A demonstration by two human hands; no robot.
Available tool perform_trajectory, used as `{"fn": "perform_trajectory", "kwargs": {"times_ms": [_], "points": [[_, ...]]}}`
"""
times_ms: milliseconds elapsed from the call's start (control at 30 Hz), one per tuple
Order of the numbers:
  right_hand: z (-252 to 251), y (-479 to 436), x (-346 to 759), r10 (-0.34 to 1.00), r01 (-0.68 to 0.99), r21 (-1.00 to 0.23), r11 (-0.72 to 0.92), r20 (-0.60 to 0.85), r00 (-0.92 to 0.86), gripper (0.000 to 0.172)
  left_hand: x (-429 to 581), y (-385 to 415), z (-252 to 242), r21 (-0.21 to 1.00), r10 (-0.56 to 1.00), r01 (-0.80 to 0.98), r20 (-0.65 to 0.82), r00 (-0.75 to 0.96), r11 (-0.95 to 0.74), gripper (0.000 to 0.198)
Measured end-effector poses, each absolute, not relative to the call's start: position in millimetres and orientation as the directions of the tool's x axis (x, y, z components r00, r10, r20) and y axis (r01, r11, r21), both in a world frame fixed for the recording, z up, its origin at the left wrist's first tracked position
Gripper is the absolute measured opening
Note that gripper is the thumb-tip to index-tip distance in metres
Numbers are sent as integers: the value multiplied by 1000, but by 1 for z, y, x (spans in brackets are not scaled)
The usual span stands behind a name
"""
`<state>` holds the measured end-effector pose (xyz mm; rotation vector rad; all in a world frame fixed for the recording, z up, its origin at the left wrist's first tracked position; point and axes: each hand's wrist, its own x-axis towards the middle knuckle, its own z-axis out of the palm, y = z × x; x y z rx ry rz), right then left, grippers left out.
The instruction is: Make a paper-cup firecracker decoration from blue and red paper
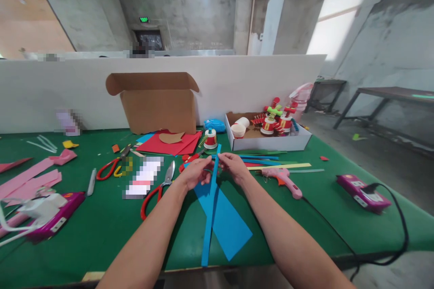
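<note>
A long blue paper strip (209, 221) runs from the table's near edge up between my hands. Its upper end is pinched between the thumb and fingers of my right hand (233, 165). My left hand (198, 172) is closed at the strip's left side, its fingertips on the blue paper near the same spot. Part of the contact is hidden by the fingers. Beneath the strip lies a wider blue paper sheet (230, 228), flat on the green table. Large scissors with red handles (167, 180) rest just left of my left hand.
A pink glue gun (283, 178) lies at right, its cord trailing to a purple power strip (362, 193). Behind stand a white box (271, 143) of paper-cup figures and an open cardboard box (159, 110). Red paper (152, 143) and smaller red-handled pliers (108, 169) lie left.
</note>
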<state>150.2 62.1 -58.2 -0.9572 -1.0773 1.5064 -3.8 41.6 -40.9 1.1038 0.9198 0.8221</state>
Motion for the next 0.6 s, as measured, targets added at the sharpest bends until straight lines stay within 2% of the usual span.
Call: {"fn": "perform_trajectory", "kwargs": {"times_ms": [167, 367, 600], "points": [[-60, 63, 149, 972, -339, -932, -132, -53, -230, 43, -4, 42, -42, 957, 873, -96, -205, 443, 273, 42], [-57, 62, 150, 979, -354, -924, -146, -83, -189, 45, -1, 40, -41, 945, 853, -81, -247, 461, 318, 48], [-55, 62, 150, 977, -415, -895, -166, -93, -192, 42, -2, 40, -42, 943, 843, -102, -232, 484, 318, 48]]}}
